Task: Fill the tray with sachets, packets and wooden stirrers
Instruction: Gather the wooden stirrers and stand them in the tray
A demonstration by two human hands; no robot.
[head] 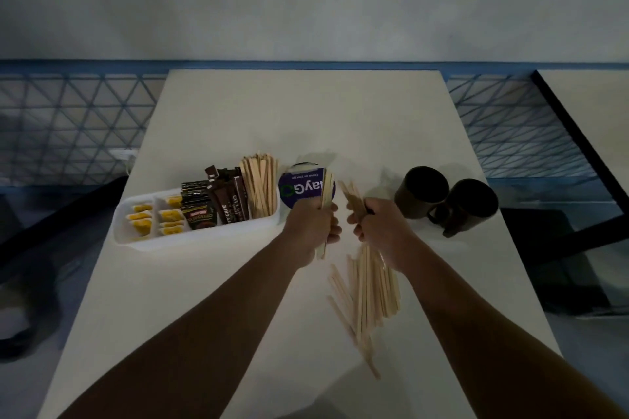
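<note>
Nearest to us, two bare forearms reach out over the white table [306, 112], and just under the right wrist a loose heap of wooden stirrers [371, 289] lies fanned on the tabletop, its near ends trailing towards us.

The left hand [311, 226] is curled tight round a small bundle of stirrers [327, 190]. It holds them nearly upright, their far ends showing against a purple paper cup [299, 189] that stands just beyond the hand. The right hand [381, 231], close beside the left but apart from it, has its fingers closed on a second clutch of stirrers [354, 201], whose far ends slant away to the left.

Left of the cup, and just beside it, we see the white tray [190, 238]. Its right end holds a leaning stack of stirrers [260, 187]. Dark coffee sachets [218, 204] stand in the middle, and yellow packets [146, 218] fill the two left compartments.

To the right of the hands, two dark mugs [425, 192] sit side by side, touching or nearly so.
</note>
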